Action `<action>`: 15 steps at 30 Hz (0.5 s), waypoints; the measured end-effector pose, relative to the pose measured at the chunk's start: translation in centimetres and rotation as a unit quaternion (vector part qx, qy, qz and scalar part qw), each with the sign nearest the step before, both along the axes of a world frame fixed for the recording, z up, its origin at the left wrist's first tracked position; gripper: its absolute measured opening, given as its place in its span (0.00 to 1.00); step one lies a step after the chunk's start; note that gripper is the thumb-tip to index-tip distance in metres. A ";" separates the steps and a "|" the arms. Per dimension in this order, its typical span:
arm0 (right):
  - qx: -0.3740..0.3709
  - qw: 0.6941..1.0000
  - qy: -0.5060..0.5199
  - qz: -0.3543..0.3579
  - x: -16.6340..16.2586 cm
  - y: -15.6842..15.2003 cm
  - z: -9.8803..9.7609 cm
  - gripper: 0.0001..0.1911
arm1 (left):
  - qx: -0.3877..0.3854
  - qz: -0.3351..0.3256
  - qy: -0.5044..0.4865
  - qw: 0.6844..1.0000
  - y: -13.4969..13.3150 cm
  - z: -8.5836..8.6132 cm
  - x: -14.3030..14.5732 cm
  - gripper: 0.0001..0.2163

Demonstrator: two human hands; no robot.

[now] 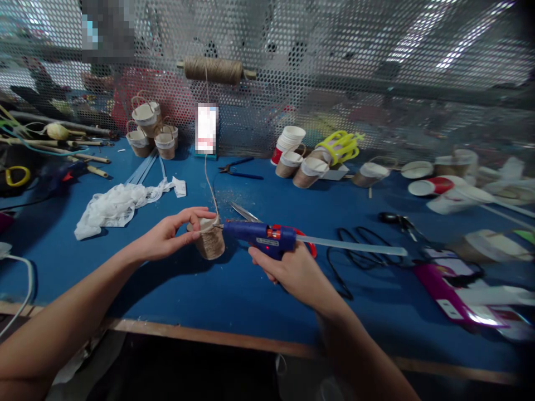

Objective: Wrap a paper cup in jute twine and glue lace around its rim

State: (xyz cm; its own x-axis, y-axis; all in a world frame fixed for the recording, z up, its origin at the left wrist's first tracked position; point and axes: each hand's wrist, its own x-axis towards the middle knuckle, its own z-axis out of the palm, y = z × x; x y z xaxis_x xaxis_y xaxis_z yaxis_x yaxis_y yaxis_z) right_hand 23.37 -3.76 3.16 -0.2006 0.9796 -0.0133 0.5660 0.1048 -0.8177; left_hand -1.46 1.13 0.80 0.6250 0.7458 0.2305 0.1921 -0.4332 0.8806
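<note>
My left hand (173, 236) pinches a small paper cup (209, 240) partly wrapped in brown twine, held just above the blue table (175, 289). My right hand (288, 273) grips a blue hot glue gun (263, 236) with a clear glue stick (355, 246) sticking out of its back. The gun's nozzle touches the cup's upper rim. A strand of twine (208, 172) runs from the cup up to a twine spool (213, 69) mounted on the perforated metal screen.
Scissors (246, 213) lie behind the cup. White lace (119, 203) is heaped at the left. Twine-wrapped cups (150, 133) and plain paper cups (292, 159) stand at the back. Blue pliers (238, 167), black cable (355, 250) and a pink packet (455, 289) lie right. A person sits behind the screen.
</note>
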 end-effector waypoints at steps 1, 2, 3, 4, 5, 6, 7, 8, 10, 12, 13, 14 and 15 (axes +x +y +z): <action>-0.004 1.000 0.006 0.003 -0.1 0.0 0.1 0.11 | 0.000 0.000 0.000 1.000 0.0 0.0 0.0 0.06; -0.011 1.000 0.013 0.003 -0.2 -0.1 0.2 0.10 | 0.000 0.001 0.001 1.000 0.0 0.0 0.0 0.06; -0.021 1.000 0.019 0.001 -0.2 -0.1 0.4 0.10 | 0.000 0.001 0.002 1.000 0.0 0.0 0.0 0.06; -0.032 0.999 0.026 -0.003 -0.3 -0.1 0.6 0.10 | -0.001 0.002 0.004 1.000 0.0 0.0 0.0 0.06; -0.043 0.998 0.034 -0.004 -0.3 -0.1 0.7 0.11 | -0.002 0.002 0.005 1.000 0.0 0.0 0.0 0.06; -0.055 0.998 0.043 -0.002 -0.3 0.0 0.9 0.11 | -0.004 0.002 0.006 1.000 0.0 0.0 0.0 0.06; -0.066 0.997 0.050 0.003 -0.3 0.0 1.0 0.12 | -0.004 0.001 0.007 1.000 0.0 0.0 0.0 0.06; -0.076 0.995 0.057 0.012 -0.2 0.1 1.0 0.12 | -0.003 0.001 0.008 1.000 0.0 0.0 0.0 0.06; -0.092 0.992 0.083 0.028 0.1 0.4 1.0 0.11 | 0.002 0.001 0.007 1.000 0.1 -0.1 0.0 0.06; -0.097 0.986 0.135 0.021 0.5 0.9 0.7 0.10 | 0.008 0.002 0.005 1.000 0.2 -0.2 -0.1 0.06; -0.094 0.982 0.161 0.006 0.7 1.2 0.6 0.10 | 0.009 0.004 0.004 1.000 0.2 -0.3 -0.1 0.06; -0.087 0.980 0.180 -0.013 1.0 1.4 0.5 0.11 | 0.009 0.006 0.004 1.000 0.2 -0.3 -0.1 0.06; -0.078 0.978 0.188 -0.038 1.3 1.7 0.4 0.12 | 0.010 0.009 0.002 1.000 0.3 -0.3 -0.1 0.06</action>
